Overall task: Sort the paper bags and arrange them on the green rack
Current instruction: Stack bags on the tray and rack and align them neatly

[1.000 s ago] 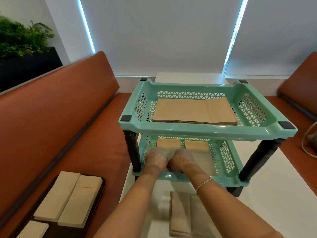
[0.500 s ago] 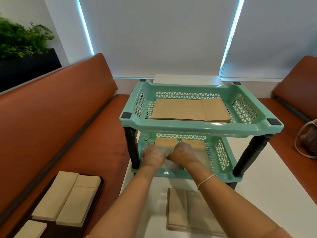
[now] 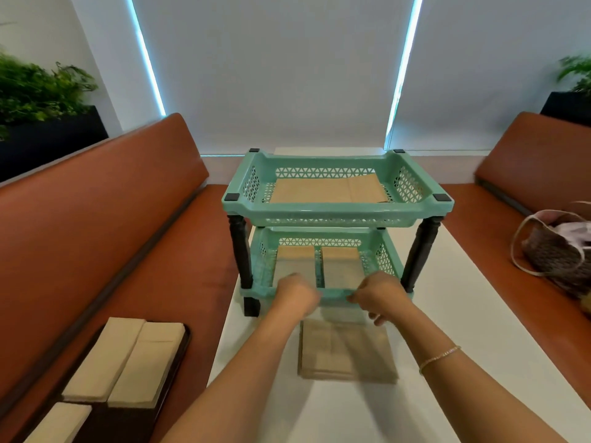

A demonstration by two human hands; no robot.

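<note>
Mid-frame: green rack (image 3: 339,215) on white table (image 3: 479,330). Brown paper bags (image 3: 329,190) flat in the top tier; two narrower stacks (image 3: 340,266) side by side in the bottom tier, just above both hands. Left hand (image 3: 295,297) at the lower tier's front rim, fingers curled, blurred; grasp unclear. Right hand (image 3: 379,295) likewise. Loose bags (image 3: 347,353) below, between the forearms.
</note>
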